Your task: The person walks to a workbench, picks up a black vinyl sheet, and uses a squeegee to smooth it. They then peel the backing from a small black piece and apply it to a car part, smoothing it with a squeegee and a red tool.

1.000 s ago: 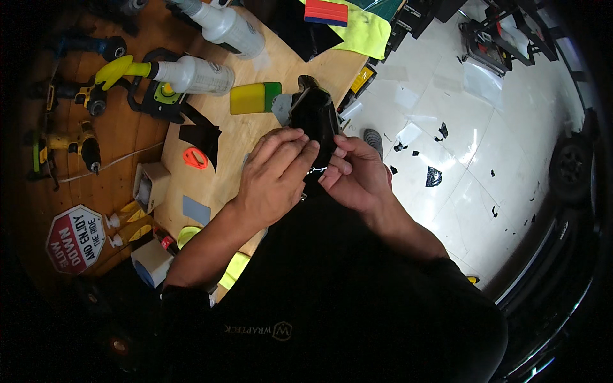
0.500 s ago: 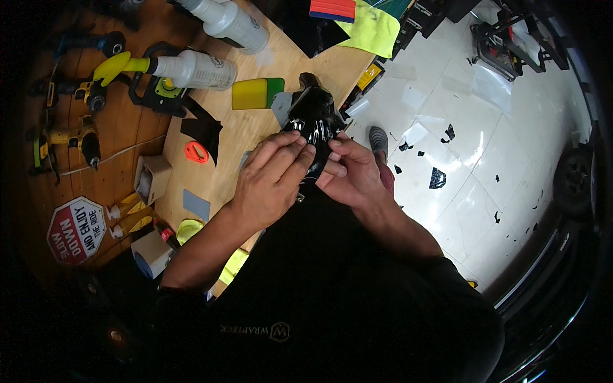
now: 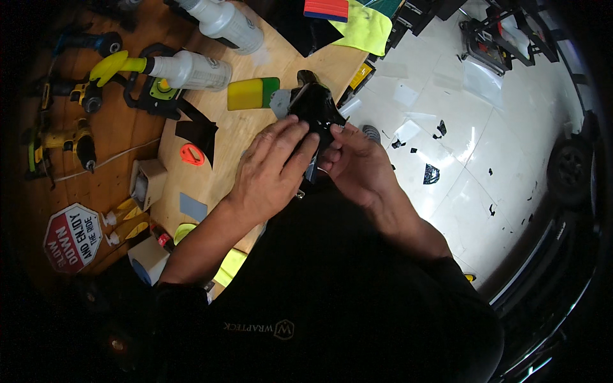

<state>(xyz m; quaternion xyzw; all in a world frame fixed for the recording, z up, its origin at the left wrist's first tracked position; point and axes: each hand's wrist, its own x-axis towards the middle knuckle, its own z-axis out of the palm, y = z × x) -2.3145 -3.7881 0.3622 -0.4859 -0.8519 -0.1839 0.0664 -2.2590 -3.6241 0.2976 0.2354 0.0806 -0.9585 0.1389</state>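
A glossy black curved part, with a shiny black skin like vinyl film, lies at the near edge of the wooden bench, close to my body. My left hand grips it from the left, its long fingers bent over the top surface. On the other side my right hand pinches the right edge between thumb and curled fingers. What the right fingertips hold underneath is partly hidden. A small grey flat piece touches the part's left side, beside a yellow and green squeegee.
Two white spray bottles lie at the upper left, near an orange cutter and a grey card. A red squeegee rests on a lime cloth. Power tools hang left; black scraps litter the floor.
My right hand has shifted slightly and its fingers have curled in more at the edge. The bright wrinkled reflections on the black surface have mostly gone. My view has moved a little.
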